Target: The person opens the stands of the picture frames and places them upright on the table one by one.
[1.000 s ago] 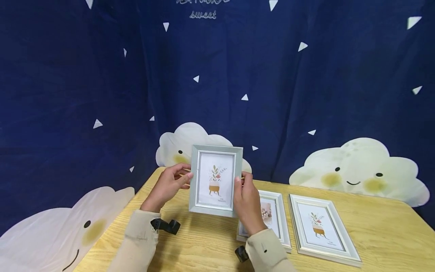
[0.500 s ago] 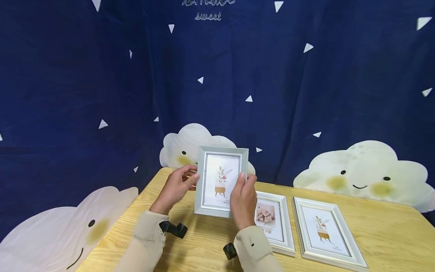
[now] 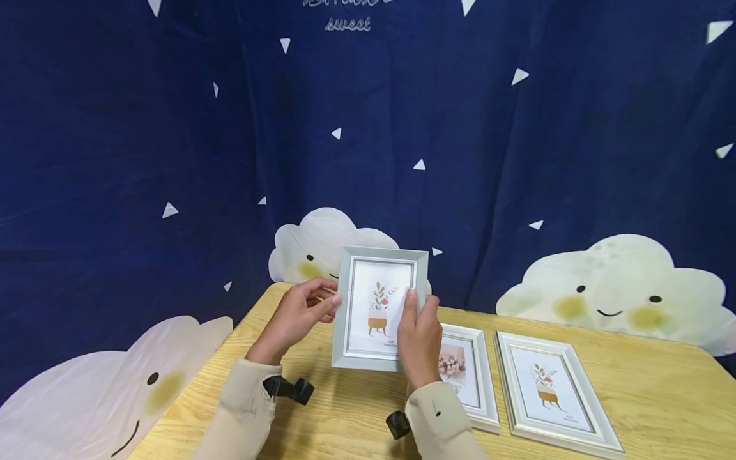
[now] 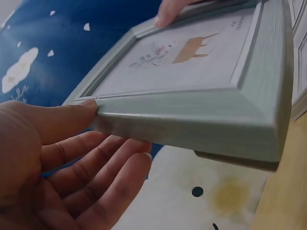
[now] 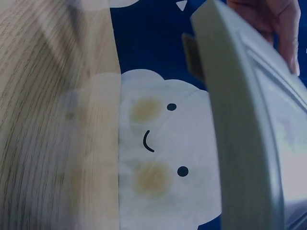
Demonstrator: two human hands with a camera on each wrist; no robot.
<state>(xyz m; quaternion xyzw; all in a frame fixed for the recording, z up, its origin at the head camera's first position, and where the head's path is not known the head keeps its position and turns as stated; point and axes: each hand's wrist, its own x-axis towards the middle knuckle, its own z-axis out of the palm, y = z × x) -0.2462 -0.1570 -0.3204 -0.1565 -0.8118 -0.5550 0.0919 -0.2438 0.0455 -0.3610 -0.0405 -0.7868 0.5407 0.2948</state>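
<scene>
A pale grey-green picture frame (image 3: 351,358) stands upright above the table, facing the head camera, its print showing a potted plant on legs. My left hand (image 3: 296,316) pinches its left edge, thumb on the front and fingers behind, as the left wrist view shows at the frame's edge (image 4: 192,127). On the right side my right hand (image 3: 421,342) grips the frame, thumb lying over the front border and glass. In the right wrist view the frame's side (image 5: 235,124) fills the right part, with left-hand fingers (image 5: 288,43) at the top.
Two white picture frames lie face up on the wooden table (image 3: 339,421). The nearer one (image 3: 485,383), with a flower print, is partly covered by the right hand; the other (image 3: 595,409) lies right of it. A dark blue curtain (image 3: 368,128) with clouds hangs behind.
The held frame has shifted slightly to the right in the head view, both hands moving with it. The right thumb reaches further over the front. Both frames on the table stay put.
</scene>
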